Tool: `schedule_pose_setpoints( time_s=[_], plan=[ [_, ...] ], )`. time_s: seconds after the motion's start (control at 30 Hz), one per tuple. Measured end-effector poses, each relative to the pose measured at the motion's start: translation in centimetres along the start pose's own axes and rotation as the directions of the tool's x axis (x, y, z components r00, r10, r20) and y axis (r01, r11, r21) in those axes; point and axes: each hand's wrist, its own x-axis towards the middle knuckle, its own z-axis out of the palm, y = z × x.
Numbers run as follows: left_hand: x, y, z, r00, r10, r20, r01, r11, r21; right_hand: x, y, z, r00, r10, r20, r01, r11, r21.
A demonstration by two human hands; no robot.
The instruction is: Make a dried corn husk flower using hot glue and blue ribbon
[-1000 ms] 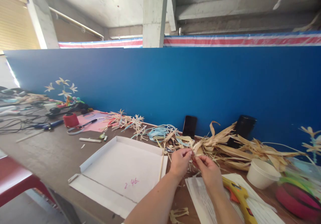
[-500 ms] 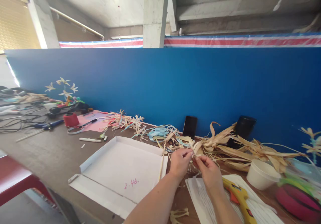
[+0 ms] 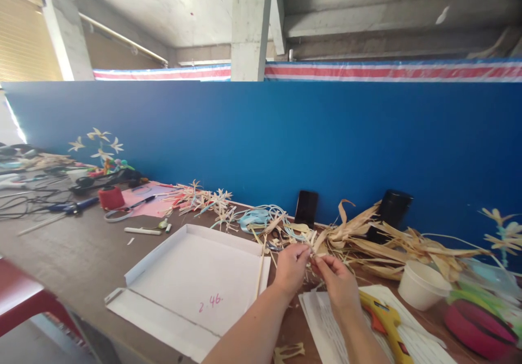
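At near edge of brown tabletop (image 3: 93,261), saw a pale, branching scrap of dry husk (image 3: 290,350). Just right of it, found printed white paper sheets (image 3: 320,320) bearing a yellow plastic glue gun (image 3: 391,320) with orange trigger. Farther right, recorded a bright pink, dark-rimmed rounded item (image 3: 477,328). To the left, noted a shallow white cardboard tray (image 3: 191,266), marked "2.46." in pink, and a slim pale stick (image 3: 260,269) along its right side.

Between tray and a white round cup (image 3: 422,285), observed bare left hand (image 3: 291,266) and bare right hand (image 3: 337,283) close together, thumb and forefinger of each pinching at a small pale fibre piece (image 3: 312,249). Saw it between both sets of fingertips, mostly covered; could not tell its full shape.

Beyond the hands, logged heaped tan dry husks (image 3: 424,242) to the right, tangled light-blue ribbon (image 3: 253,220) to the left. Behind these, spotted an upright black phone (image 3: 306,207) against a broad blue panel (image 3: 244,136). Farthest, above, glimpsed red-white-blue striped sheeting (image 3: 367,71) and a grey concrete pillar (image 3: 248,27).
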Motion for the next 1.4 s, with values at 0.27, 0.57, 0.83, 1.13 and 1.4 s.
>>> schedule_pose_setpoints(
  time_s=[0.27, 0.57, 0.83, 1.13, 1.4],
  plan=[
    [-0.1, -0.1, 0.0, 0.989, 0.111, 0.1, -0.115, 0.993, 0.033, 0.3, 0.7, -0.1, 0.997, 0.069, 0.038, -0.073, 0.989, 0.132],
    [-0.4, 0.8, -0.1, 0.99, 0.095, 0.101, -0.107, 0.987, 0.118, 0.0, 0.1, 0.2, 0.994, 0.095, 0.048, -0.101, 0.983, 0.154],
    [-0.7, 1.0, 0.1, 0.992, 0.077, 0.102, -0.095, 0.977, 0.189, -0.7, -1.0, 0.8, 0.992, 0.122, 0.016, -0.122, 0.959, 0.256],
    [0.4, -0.7, 0.2, 0.976, -0.215, 0.046, 0.218, 0.922, -0.319, -0.6, -1.0, 0.8, 0.992, 0.116, -0.045, -0.101, 0.962, 0.254],
    [0.7, -0.5, -0.1, 0.956, -0.25, 0.151, 0.292, 0.787, -0.543, -0.3, -0.4, 0.7, 0.993, 0.113, -0.035, -0.102, 0.966, 0.239]
  ],
)
